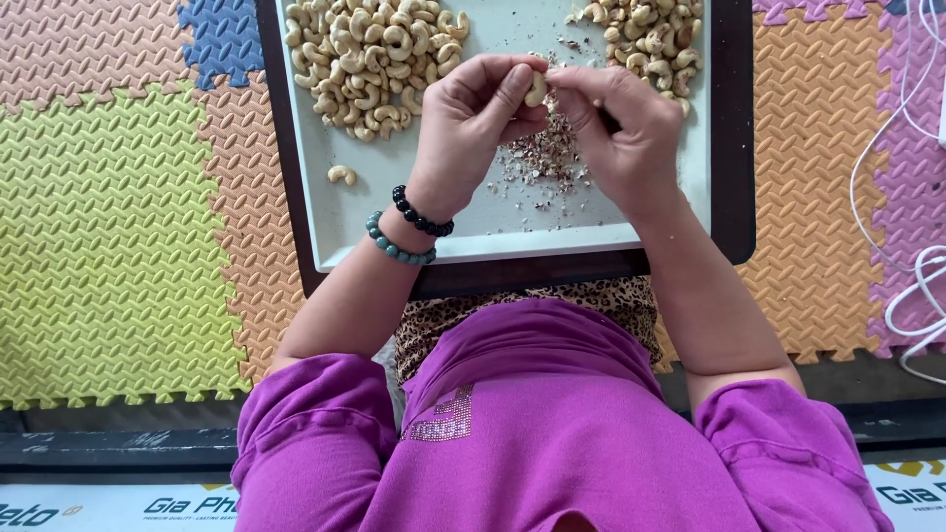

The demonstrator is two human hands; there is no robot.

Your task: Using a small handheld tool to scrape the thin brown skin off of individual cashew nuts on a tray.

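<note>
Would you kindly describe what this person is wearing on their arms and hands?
Both hands are bare, with magenta sleeves pushed up above the elbows. The left wrist carries two round-bead bracelets: a black bead bracelet and a teal-green bead bracelet. The right wrist is bare.

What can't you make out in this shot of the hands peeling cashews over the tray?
- Head view: the far ends of both cashew piles and of the tray are cut off by the top edge.
- The cashew is mostly covered by the left hand; how much skin remains cannot be told.
- The right hand hides whether it holds a tool.
- The skin scraps are too small to tell apart.
</note>
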